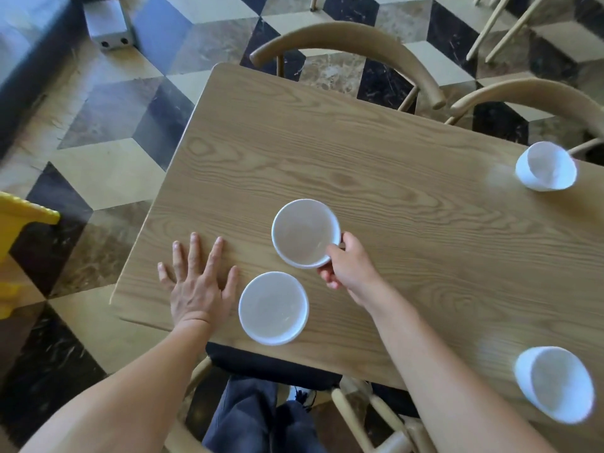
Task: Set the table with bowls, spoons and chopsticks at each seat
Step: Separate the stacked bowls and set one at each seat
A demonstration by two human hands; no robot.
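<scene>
Several white bowls are on the wooden table (376, 152). My right hand (348, 263) grips the near right rim of one white bowl (304, 232) in the middle of the table, thumb over the rim. A second bowl (273, 307) sits by the near edge, just below the held one. My left hand (199, 282) lies flat on the table with fingers spread, left of that bowl. Two more bowls stand at the right, one far (545, 166) and one near (555, 382). No spoons or chopsticks are visible.
Two wooden chairs with curved backs (353, 40) (529, 93) stand at the far side. A chair with a dark cushion (271, 366) is tucked under the near edge. A yellow object (19, 220) sits left on the patterned floor, a grey box (109, 24) further back.
</scene>
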